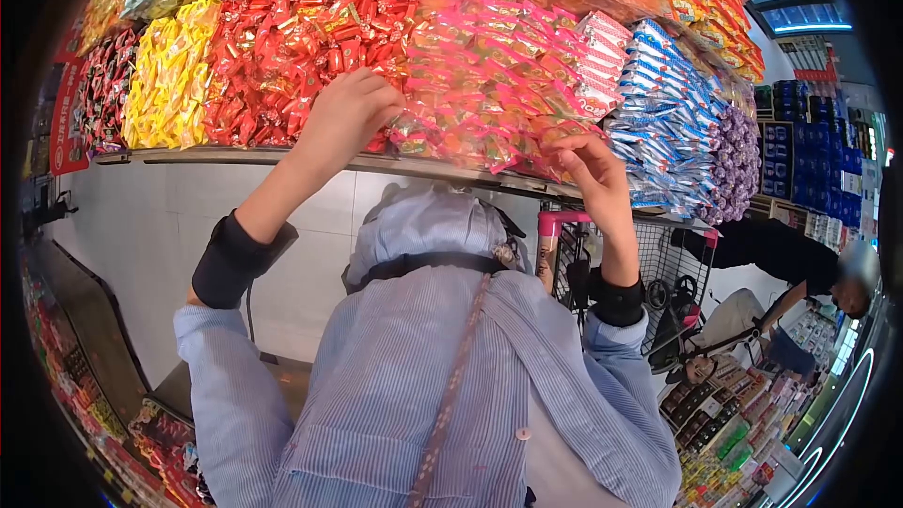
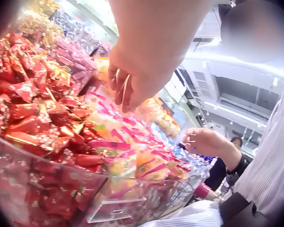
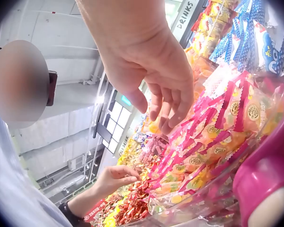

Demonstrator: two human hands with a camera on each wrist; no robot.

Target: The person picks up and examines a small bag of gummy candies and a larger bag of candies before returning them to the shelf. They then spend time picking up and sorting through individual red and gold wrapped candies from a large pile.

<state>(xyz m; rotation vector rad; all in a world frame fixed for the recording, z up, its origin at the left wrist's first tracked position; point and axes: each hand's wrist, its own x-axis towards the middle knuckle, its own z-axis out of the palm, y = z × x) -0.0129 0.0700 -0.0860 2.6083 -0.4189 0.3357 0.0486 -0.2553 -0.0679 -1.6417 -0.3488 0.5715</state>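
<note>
Head view, left to right: shows yellow-wrapped sweets (image 1: 169, 75) well left of the left fingers, then red-wrapped sweets (image 1: 273, 66) just beside them, heaped loosely, seemingly for easy picking from the top. Reaches with the left hand (image 1: 350, 122) over the border between the red and the pink-wrapped sweets (image 1: 470, 66), fingers loosely bent, gripping nothing visible; cannot tell whether brushing any wrapper. Spreads the pink-wrapped sweets between both sets of fingers, nearest to both. Holds the right hand (image 1: 597, 174) over the near edge of that heap, thumb apart from relaxed, bent fingers, grasping nothing visible. Shows, right of those fingers, blue-and-white-wrapped sweets (image 1: 663, 103), then purple-wrapped sweets (image 1: 734, 169), grouped by colour, probably to keep kinds from mixing. Has a clear front panel (image 2: 92, 189) lower than the left fingers, presumably against spilling. Includes a pink handle (image 1: 564, 217) below the right fingers, apparently within easy reach.
</note>
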